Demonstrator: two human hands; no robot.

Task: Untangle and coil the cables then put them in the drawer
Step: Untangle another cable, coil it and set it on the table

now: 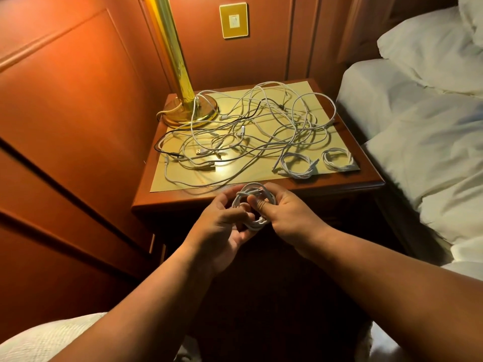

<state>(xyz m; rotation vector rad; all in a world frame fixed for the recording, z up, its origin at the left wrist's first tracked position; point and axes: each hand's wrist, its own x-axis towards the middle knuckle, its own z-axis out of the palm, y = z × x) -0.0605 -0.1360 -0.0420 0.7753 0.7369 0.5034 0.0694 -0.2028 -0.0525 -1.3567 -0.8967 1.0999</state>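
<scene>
A white cable coil [252, 195] hangs in front of the nightstand's front edge, held between both hands. My left hand [224, 226] grips its lower left loops with curled fingers. My right hand [285, 212] pinches the right side, thumb across the strands. A tangle of white cables and one black cable [251, 126] sprawls over the nightstand top [261, 189]. Two finished white coils, one [298, 164] and another [337, 159], lie at the front right of the top. The drawer front below is dark and hidden behind my hands.
A brass lamp [187, 100] stands at the back left of the nightstand, with cable draped over its base. A bed with white sheets and pillows [423, 121] adjoins on the right. Wood wall panelling [78, 113] closes in the left and back.
</scene>
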